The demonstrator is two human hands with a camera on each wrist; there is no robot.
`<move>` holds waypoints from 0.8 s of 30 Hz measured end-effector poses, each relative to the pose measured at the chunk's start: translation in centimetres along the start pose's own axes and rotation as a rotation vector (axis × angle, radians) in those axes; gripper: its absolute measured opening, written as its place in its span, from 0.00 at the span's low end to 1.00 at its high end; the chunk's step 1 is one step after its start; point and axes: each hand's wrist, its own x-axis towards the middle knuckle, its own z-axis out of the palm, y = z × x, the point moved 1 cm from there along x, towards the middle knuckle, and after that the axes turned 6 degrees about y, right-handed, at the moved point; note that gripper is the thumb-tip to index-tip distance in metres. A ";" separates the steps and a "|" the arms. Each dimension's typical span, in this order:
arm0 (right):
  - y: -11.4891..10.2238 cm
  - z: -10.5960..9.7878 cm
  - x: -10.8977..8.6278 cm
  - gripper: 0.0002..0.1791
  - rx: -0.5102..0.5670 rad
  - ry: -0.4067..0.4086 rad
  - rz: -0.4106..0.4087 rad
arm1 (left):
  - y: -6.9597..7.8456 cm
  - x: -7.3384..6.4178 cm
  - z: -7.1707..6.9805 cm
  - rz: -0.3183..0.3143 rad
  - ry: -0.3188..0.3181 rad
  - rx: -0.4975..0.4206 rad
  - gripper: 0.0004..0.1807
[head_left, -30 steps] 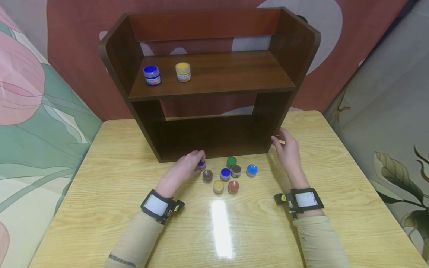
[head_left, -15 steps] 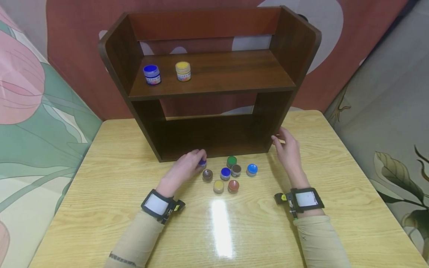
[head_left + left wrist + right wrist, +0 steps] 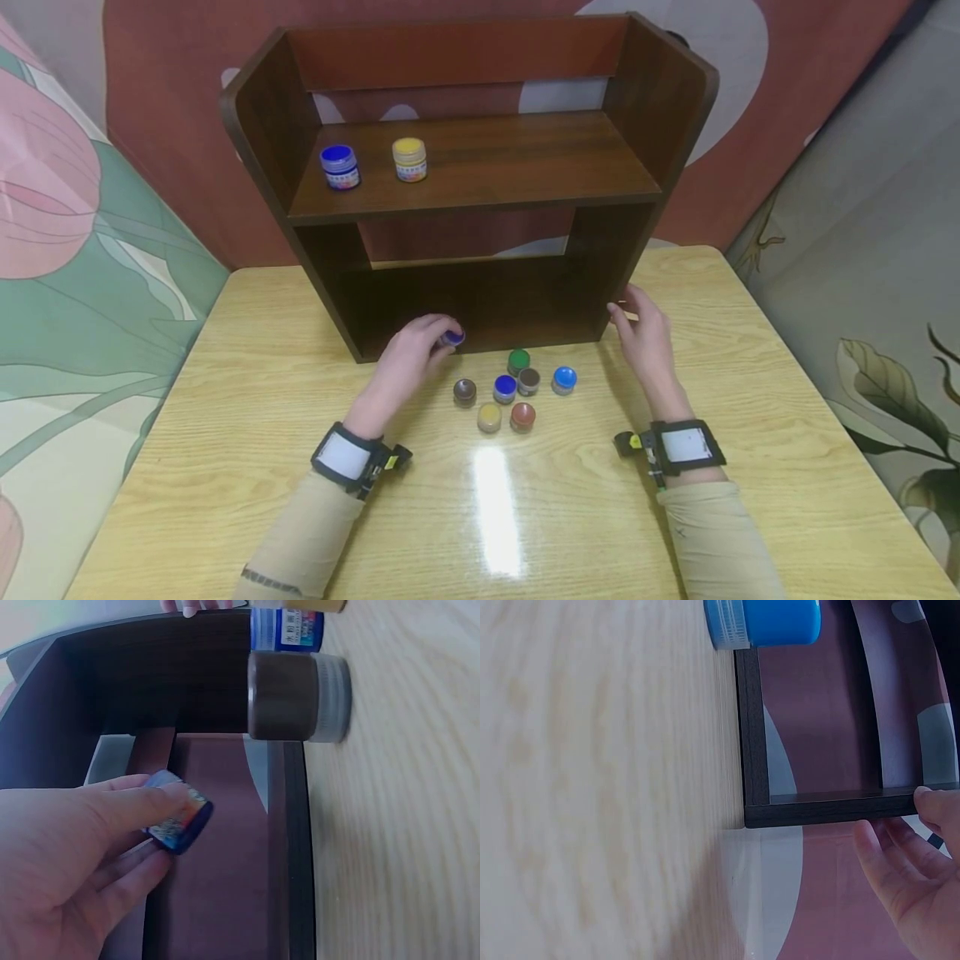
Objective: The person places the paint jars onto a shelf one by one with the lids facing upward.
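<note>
My left hand (image 3: 408, 358) pinches a small blue paint jar (image 3: 452, 337) between thumb and fingers. It holds the jar tilted, off the table, in front of the shelf's lower compartment; the left wrist view shows part of the label on this blue jar (image 3: 180, 817). My right hand (image 3: 647, 337) grips the right side panel of the dark brown shelf (image 3: 480, 202); in the right wrist view, fingertips lie on both sides of the panel's edge (image 3: 817, 812). On the upper shelf board stand a blue paint jar (image 3: 341, 169) and a yellow paint jar (image 3: 410, 161).
Several paint jars stand on the wooden table (image 3: 585, 517) before the shelf: brown (image 3: 464, 392), dark blue (image 3: 505, 389), green (image 3: 518, 361), dark brown (image 3: 528, 382), light blue (image 3: 564, 380), yellow (image 3: 490, 417) and reddish brown (image 3: 522, 417). Patterned cloth (image 3: 862, 275) hangs around the table.
My left hand has lifted the blue paint jar from the table and moved it slightly toward the shelf. My right hand has stayed at the side panel.
</note>
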 end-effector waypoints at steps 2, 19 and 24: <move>0.0 0.0 0.0 0.19 -0.008 0.000 0.001 | 0.1 0.1 -0.3 -0.003 0.031 -0.013 0.11; 0.1 0.0 0.0 0.18 0.004 0.006 -0.004 | 1.0 0.6 -1.8 0.030 0.181 -0.090 0.14; 0.0 0.0 0.0 0.19 0.008 0.002 -0.002 | 1.2 0.6 -2.2 0.048 0.218 -0.086 0.15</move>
